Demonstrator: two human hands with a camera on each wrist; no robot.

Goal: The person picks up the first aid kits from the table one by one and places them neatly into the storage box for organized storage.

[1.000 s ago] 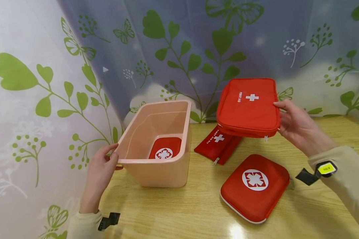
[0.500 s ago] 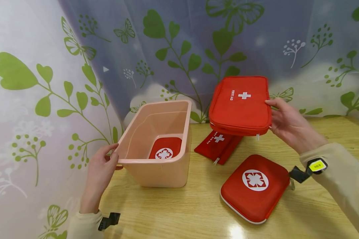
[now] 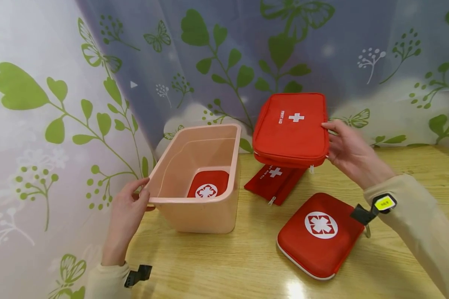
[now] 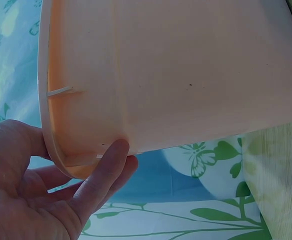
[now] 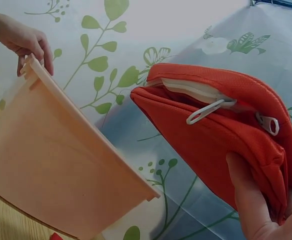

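Observation:
My left hand grips the near left corner of a peach plastic bin by its rim. In the left wrist view the fingers curl under that rim. A red hard case with a white emblem lies inside the bin. Above the table, my right hand pinches the right edge of a red first aid bag. The right wrist view shows the bag's zipper pulls and its folded side. Below the bag lies a flat red first aid pouch, partly hidden by it.
Another red hard case with a round white emblem lies on the wooden table, right of the bin. A patterned curtain hangs behind the table and along the left side.
My right hand has carried the first aid bag leftward toward the bin, slightly upward in the view. My left hand stays on the bin's rim.

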